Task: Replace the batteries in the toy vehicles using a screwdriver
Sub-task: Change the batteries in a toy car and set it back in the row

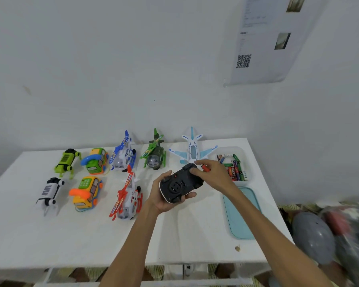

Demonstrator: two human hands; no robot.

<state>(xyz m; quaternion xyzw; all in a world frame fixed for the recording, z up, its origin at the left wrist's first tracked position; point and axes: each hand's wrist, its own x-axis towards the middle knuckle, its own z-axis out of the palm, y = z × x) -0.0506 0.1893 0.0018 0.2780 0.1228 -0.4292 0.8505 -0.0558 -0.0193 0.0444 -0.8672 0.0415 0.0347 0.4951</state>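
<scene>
Centrally, upturned toy car [180, 185] gripped in left hand [164, 201], right hand [214, 175] holding small red object [205, 168] over it, tub of batteries [246, 156] beside

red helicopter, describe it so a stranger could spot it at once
On the white table, toys stand in two rows. The red helicopter is rightmost in the nearer row, beside a yellow phone car. The blue helicopter and green helicopter behind it differ in colour.

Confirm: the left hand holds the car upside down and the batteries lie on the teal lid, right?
No. The head view shows the batteries in the white box beyond the teal lid. The left hand does hold the car upside down.
</scene>
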